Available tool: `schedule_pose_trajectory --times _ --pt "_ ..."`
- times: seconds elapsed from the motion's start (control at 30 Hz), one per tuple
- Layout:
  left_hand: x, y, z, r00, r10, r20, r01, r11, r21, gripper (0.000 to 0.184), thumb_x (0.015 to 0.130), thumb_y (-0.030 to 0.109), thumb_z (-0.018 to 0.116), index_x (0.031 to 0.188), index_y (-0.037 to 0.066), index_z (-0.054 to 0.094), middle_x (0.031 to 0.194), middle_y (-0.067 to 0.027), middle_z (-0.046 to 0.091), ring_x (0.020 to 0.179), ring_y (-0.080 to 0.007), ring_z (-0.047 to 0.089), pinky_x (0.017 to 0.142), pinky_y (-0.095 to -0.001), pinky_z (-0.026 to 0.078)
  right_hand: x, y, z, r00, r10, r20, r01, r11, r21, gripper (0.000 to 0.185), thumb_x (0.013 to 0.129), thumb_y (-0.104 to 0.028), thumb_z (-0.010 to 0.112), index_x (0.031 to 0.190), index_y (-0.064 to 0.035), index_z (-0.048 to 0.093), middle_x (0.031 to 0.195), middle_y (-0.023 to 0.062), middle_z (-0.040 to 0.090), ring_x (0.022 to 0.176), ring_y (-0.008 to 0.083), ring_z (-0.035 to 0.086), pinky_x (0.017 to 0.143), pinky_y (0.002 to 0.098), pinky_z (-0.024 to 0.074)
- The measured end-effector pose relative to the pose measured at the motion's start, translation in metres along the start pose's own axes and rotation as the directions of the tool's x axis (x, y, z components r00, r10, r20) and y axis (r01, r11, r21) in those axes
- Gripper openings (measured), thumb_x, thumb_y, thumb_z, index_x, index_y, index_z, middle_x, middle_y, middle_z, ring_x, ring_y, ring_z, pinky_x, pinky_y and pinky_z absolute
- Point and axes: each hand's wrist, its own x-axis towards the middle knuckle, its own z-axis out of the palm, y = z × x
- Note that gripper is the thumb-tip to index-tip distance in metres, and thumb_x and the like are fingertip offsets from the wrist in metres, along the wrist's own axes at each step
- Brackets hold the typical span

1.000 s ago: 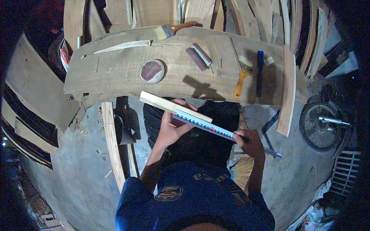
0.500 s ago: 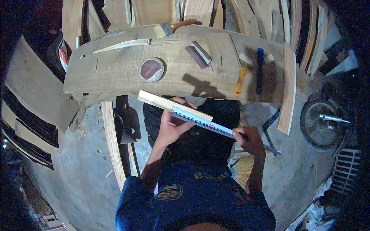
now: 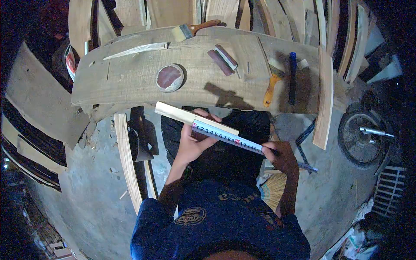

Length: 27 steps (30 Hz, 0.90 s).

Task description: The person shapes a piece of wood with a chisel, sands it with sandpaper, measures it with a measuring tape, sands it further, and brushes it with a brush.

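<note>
My left hand [image 3: 195, 141] is closed around a pale wood strip [image 3: 180, 115] and the zero end of a ruler, its fingertips showing past the strip's far edge. The ruler [image 3: 216, 133], with black numbers and red marks at the tens, lies along the strip's near edge. The strip sticks out to the left of the ruler's end. My right hand [image 3: 277, 155] pinches the ruler farther right, thumb on its face. Beyond that hand a stretch in line with the ruler reaches lower right. Both pieces slant down to the right above my lap.
Ahead stands a wooden bench [image 3: 130, 89] with a round tin [image 3: 170, 78], a sanding block [image 3: 223, 60], a yellow-handled brush [image 3: 272, 89], a wide brush [image 3: 190, 31] and a dark blue-ended tool [image 3: 292, 80]. A long board [image 3: 324, 99] overhangs its right end. A wheel [image 3: 366, 138] stands right.
Both hands keep their hold on the strip and ruler, which stay almost in place. The whole view has shifted very slightly.
</note>
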Motion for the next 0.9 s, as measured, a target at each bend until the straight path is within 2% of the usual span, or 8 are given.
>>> schedule_pose_trajectory --times 0.07,0.1,0.17,0.4,0.5,0.7,0.77,0.9 --pt "-0.0004 -0.0010 -0.0007 1.000 -0.002 0.000 0.002 1.000 0.001 0.054 0.059 -0.016 0.057 0.103 0.007 0.034 0.099 -0.0116 0.049 0.092 -0.0180 0.049 0.078 -0.0297 0.043 -0.0006 0.0033 0.0019 0.997 -0.066 -0.038 0.065 0.998 -0.022 0.010 0.072 -0.010 0.056 0.073 -0.0010 0.060 0.054 0.0097 0.053 0.047 0.0157 0.050 0.045 0.0281 0.0384" --pt "-0.0005 -0.0015 -0.0009 1.000 -0.002 -0.001 0.002 1.000 0.001 0.054 0.059 -0.015 0.057 0.103 0.007 0.034 0.099 -0.0115 0.049 0.092 -0.0179 0.050 0.078 -0.0297 0.043 -0.0006 0.0030 0.0016 0.997 -0.065 -0.038 0.064 0.998 -0.022 0.010 0.072 -0.010 0.056 0.073 -0.0010 0.060 0.054 0.0097 0.053 0.047 0.0157 0.050 0.045 0.0281 0.0384" --pt "-0.0011 -0.0012 -0.0017 1.000 0.004 0.001 -0.004 1.000 0.027 0.055 0.059 -0.015 0.057 0.104 0.007 0.034 0.099 -0.0114 0.049 0.091 -0.0178 0.050 0.078 -0.0296 0.043 -0.0009 0.0016 0.0010 0.999 -0.035 -0.018 0.034 0.999 -0.026 0.014 0.073 -0.017 0.055 0.074 -0.0041 0.059 0.061 0.0109 0.057 0.056 0.0237 0.056 0.057 0.0323 0.0431" --pt "-0.0017 -0.0016 -0.0017 1.000 0.015 0.009 -0.015 1.000 0.012 0.056 0.060 -0.015 0.057 0.105 0.007 0.033 0.100 -0.0117 0.049 0.091 -0.0181 0.051 0.078 -0.0298 0.043 0.0000 0.0039 0.0003 0.997 -0.071 -0.008 0.071 0.997 0.018 0.014 0.073 -0.017 0.055 0.074 -0.0040 0.059 0.062 0.0110 0.057 0.058 0.0231 0.057 0.057 0.0318 0.0435" --pt "-0.0017 -0.0001 -0.0004 1.000 0.013 0.013 -0.013 1.000 -0.007 0.056 0.060 -0.015 0.057 0.106 0.007 0.033 0.101 -0.0123 0.048 0.092 -0.0186 0.050 0.078 -0.0301 0.044 0.0004 0.0026 -0.0002 0.999 -0.035 0.023 0.036 0.998 -0.052 0.014 0.073 -0.016 0.055 0.073 -0.0036 0.059 0.061 0.0108 0.057 0.057 0.0231 0.057 0.056 0.0312 0.0438" --pt "-0.0014 -0.0004 -0.0011 1.000 0.013 0.021 -0.014 0.999 0.048 0.056 0.061 -0.014 0.057 0.107 0.007 0.033 0.101 -0.0127 0.048 0.092 -0.0187 0.050 0.078 -0.0304 0.043 -0.0007 0.0010 0.0015 0.999 -0.038 -0.027 0.039 0.999 0.033 0.013 0.073 -0.016 0.055 0.073 -0.0034 0.059 0.060 0.0097 0.057 0.055 0.0212 0.057 0.055 0.0301 0.0441" --pt "-0.0012 -0.0020 -0.0012 1.000 0.021 0.023 -0.022 0.999 0.042 0.056 0.061 -0.013 0.058 0.107 0.007 0.032 0.101 -0.0126 0.048 0.092 -0.0186 0.050 0.078 -0.0303 0.043 -0.0009 0.0018 0.0009 0.998 -0.053 -0.027 0.052 0.999 -0.015 0.013 0.073 -0.016 0.054 0.073 -0.0031 0.059 0.060 0.0099 0.057 0.056 0.0206 0.057 0.057 0.0302 0.0443" --pt "-0.0012 -0.0026 -0.0006 0.999 0.031 0.020 -0.032 0.999 0.012 0.056 0.062 -0.011 0.060 0.107 0.007 0.032 0.100 -0.0122 0.049 0.092 -0.0182 0.049 0.079 -0.0302 0.043 -0.0011 0.0016 0.0008 1.000 -0.015 -0.016 0.016 0.999 0.031 0.013 0.073 -0.016 0.055 0.073 -0.0041 0.059 0.059 0.0095 0.058 0.056 0.0210 0.057 0.061 0.0305 0.0440"
